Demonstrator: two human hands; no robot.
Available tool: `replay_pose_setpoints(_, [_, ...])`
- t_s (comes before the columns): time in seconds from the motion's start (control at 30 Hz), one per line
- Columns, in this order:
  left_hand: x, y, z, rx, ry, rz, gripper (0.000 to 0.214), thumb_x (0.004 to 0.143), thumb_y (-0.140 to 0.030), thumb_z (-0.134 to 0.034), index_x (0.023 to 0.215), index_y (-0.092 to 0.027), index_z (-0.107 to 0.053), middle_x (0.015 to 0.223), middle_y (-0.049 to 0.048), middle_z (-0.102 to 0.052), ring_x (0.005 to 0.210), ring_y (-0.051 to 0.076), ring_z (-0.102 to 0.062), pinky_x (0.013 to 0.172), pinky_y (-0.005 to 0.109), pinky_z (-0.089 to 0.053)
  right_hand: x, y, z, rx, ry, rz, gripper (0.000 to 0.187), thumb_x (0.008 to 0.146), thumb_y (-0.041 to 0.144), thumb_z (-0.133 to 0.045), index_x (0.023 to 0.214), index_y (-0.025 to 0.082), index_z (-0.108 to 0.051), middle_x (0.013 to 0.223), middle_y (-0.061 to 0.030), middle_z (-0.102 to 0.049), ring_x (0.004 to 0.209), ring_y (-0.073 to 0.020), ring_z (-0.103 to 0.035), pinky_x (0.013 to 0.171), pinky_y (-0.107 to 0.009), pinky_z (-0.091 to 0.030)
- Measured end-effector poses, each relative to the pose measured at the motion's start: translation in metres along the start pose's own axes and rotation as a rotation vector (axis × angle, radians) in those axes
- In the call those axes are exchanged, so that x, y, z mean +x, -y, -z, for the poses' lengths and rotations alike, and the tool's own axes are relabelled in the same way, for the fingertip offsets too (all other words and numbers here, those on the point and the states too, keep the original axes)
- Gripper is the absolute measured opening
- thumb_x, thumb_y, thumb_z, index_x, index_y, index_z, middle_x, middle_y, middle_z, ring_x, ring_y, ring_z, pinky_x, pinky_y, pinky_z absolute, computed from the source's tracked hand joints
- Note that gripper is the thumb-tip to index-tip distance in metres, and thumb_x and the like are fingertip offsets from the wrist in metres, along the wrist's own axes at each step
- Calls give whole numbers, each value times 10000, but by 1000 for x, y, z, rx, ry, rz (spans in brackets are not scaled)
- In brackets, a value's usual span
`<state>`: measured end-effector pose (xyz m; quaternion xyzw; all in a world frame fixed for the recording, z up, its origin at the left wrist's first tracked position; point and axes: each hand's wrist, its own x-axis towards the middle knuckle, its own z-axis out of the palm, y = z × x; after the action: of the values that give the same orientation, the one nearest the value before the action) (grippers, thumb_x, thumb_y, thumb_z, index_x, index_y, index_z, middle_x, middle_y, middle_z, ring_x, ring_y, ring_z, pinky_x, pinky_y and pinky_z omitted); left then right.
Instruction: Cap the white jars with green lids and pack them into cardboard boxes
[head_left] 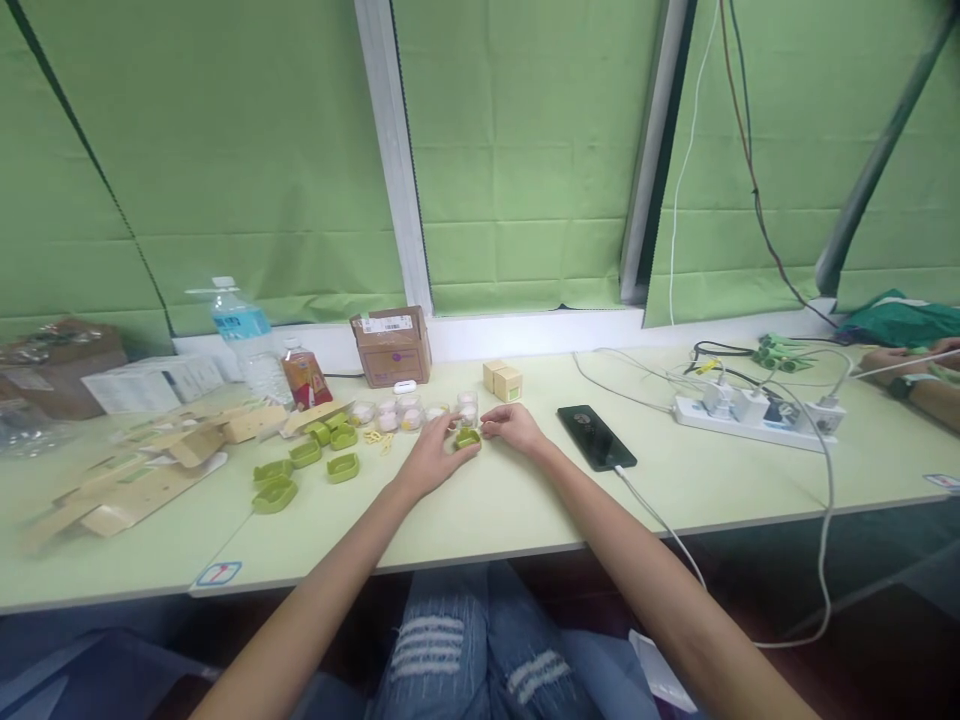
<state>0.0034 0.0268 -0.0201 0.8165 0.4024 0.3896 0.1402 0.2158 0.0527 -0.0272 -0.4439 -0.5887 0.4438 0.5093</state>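
Note:
My left hand (433,462) is closed around a small olive-green holder (468,438), which sits at or just above the table top. Just right of it, my right hand (516,430) has its fingertips pinched together; whether anything is between them is too small to see. Behind my hands stand small clear round tubs (409,416) with pale pink and white contents. Several more olive-green holders (343,467) lie to the left, and thin yellow loops (378,438) rest near the tubs. Two small tan boxes (502,381) stand beyond my right hand.
Flattened tan cartons (150,485) cover the left side. A large water bottle (251,340), a red-brown drink bottle (306,375) and a brown cardboard box (391,348) stand behind. Rightward are a black phone (597,437) on a cable, a power strip (750,422) and another person's hand (885,361).

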Motion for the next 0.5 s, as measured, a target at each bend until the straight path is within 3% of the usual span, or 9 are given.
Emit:
replay_pose_setpoints(0.17, [-7, 7, 13, 30, 46, 36, 663, 800, -571, -742, 1341, -224, -582, 1199, 103, -667, 1124, 299, -617, 963, 454, -504, -2, 4, -6, -11, -46, 30, 97, 729, 66, -732, 793, 139, -736, 757, -50, -770, 707, -187, -751, 743, -297, -616])
replay_pose_setpoints(0.3, [3, 1, 5, 135, 63, -68, 470, 783, -552, -765, 1102, -214, -690, 1087, 92, -692, 1084, 314, -604, 953, 460, -472, -8, 12, -11, -40, -72, 72, 133, 757, 46, -680, 846, 141, -708, 742, -38, -750, 680, -179, -748, 698, -282, -623])
replay_pose_setpoints(0.5, [3, -8, 4, 64, 40, -37, 376, 796, -440, -773, 1059, -213, -629, 990, 45, -684, 939, 254, -626, 808, 369, -475, -18, 19, -19, -136, -109, 134, 113, 813, 103, -644, 901, 160, -686, 707, -11, -712, 510, -150, -682, 509, -238, -551])
